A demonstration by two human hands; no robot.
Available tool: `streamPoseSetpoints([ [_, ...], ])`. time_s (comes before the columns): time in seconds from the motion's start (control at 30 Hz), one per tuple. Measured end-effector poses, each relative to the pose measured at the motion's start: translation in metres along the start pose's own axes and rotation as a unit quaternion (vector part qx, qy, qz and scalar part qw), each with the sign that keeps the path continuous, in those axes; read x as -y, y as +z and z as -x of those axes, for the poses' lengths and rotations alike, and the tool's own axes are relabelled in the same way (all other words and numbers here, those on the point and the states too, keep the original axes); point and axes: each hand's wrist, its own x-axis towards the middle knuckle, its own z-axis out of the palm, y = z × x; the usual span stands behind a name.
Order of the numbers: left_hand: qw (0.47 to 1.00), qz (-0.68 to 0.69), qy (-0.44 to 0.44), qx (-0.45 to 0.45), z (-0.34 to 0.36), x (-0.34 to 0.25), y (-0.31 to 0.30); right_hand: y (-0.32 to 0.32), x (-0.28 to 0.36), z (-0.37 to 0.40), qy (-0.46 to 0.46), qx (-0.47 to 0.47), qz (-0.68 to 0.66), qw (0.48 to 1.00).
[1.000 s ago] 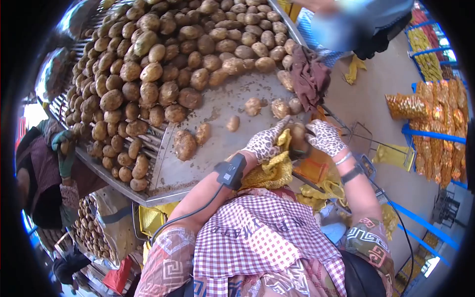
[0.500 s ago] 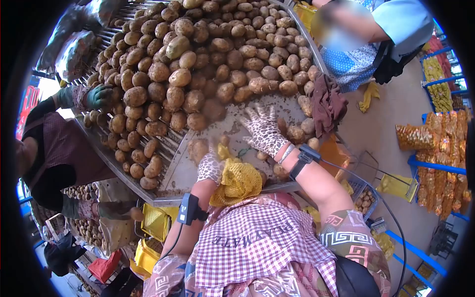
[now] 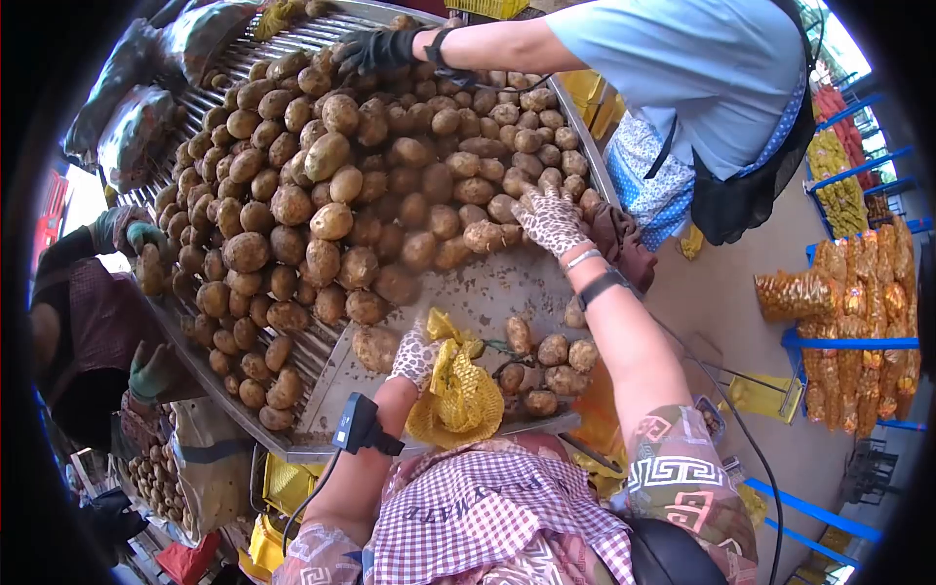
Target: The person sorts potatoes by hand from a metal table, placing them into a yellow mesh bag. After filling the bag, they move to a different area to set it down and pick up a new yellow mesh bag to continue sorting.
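My left hand (image 3: 415, 355), in a leopard-print glove, is at the near edge of the metal sorting table (image 3: 468, 292). It appears closed on the side of a yellow mesh bag (image 3: 456, 395), its fingers partly hidden. Just left of it lies a large potato (image 3: 373, 348). My right hand (image 3: 553, 220), gloved alike, reaches forward with fingers spread over potatoes at the right front of the pile (image 3: 322, 210). Several loose potatoes (image 3: 553, 349) rest on the metal to the right of the bag.
Across the table, a co-worker's dark-gloved hand (image 3: 375, 51) reaches onto the pile. A person at left has green-gloved hands, one at a potato (image 3: 149, 268). A brown cloth (image 3: 624, 244) hangs over the right edge. Filled net sacks (image 3: 858, 322) stand far right.
My right hand has moved from the bare metal forward and right onto the pile's potatoes. My left hand stays by the bag. The co-worker at right has stretched an arm over the pile.
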Motion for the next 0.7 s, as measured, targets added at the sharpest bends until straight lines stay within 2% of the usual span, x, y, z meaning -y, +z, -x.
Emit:
streamPoseSetpoints([
  [0.07, 0.994, -0.106, 0.002, -0.023, -0.002, -0.021, 0.007, 0.006, 0.021, 0.007, -0.002, -0.019, 0.017, 1.000],
  [0.1, 0.988, -0.149, 0.003, -0.028, -0.004, -0.033, 0.012, 0.006, 0.021, 0.014, -0.099, -0.002, 0.080, 0.992],
  [0.13, 0.983, -0.181, 0.003, -0.031, -0.007, -0.041, 0.016, 0.008, 0.018, 0.024, -0.114, 0.014, 0.008, 0.993],
  [0.2, 0.976, -0.215, 0.004, -0.039, -0.007, -0.051, 0.019, 0.014, 0.007, 0.052, -0.138, -0.003, -0.028, 0.990],
  [0.27, 0.970, -0.238, 0.006, -0.040, -0.007, -0.058, 0.020, -0.006, -0.001, 0.068, -0.147, 0.118, -0.253, 0.949],
  [0.3, 0.968, -0.249, 0.006, -0.040, -0.007, -0.060, 0.020, -0.008, -0.013, 0.068, -0.158, 0.107, -0.197, 0.962],
  [0.4, 0.962, -0.270, 0.005, -0.041, -0.008, -0.067, 0.023, -0.002, -0.040, 0.028, -0.066, -0.103, -0.192, 0.974],
  [0.47, 0.959, -0.281, 0.005, -0.046, -0.007, -0.072, 0.023, 0.016, -0.051, -0.008, -0.089, -0.116, -0.053, 0.988],
  [0.5, 0.957, -0.286, 0.005, -0.048, -0.007, -0.075, 0.023, 0.038, -0.055, -0.015, -0.121, -0.041, 0.058, 0.990],
  [0.53, 0.956, -0.290, 0.004, -0.051, -0.005, -0.078, 0.022, 0.046, -0.039, -0.004, -0.157, -0.202, 0.068, 0.964],
  [0.57, 0.955, -0.293, 0.003, -0.054, -0.002, -0.081, 0.020, 0.047, -0.032, 0.006, -0.159, -0.204, 0.066, 0.964],
  [0.63, 0.951, -0.303, -0.005, -0.060, 0.005, -0.081, 0.012, 0.003, 0.003, 0.031, -0.180, 0.019, 0.026, 0.983],
  [0.67, 0.951, -0.302, -0.008, -0.060, 0.010, -0.076, 0.008, -0.013, 0.018, 0.037, -0.186, 0.135, 0.006, 0.973],
  [0.7, 0.951, -0.304, -0.010, -0.060, 0.013, -0.073, 0.004, -0.018, 0.029, 0.038, -0.180, 0.192, -0.044, 0.964],
])
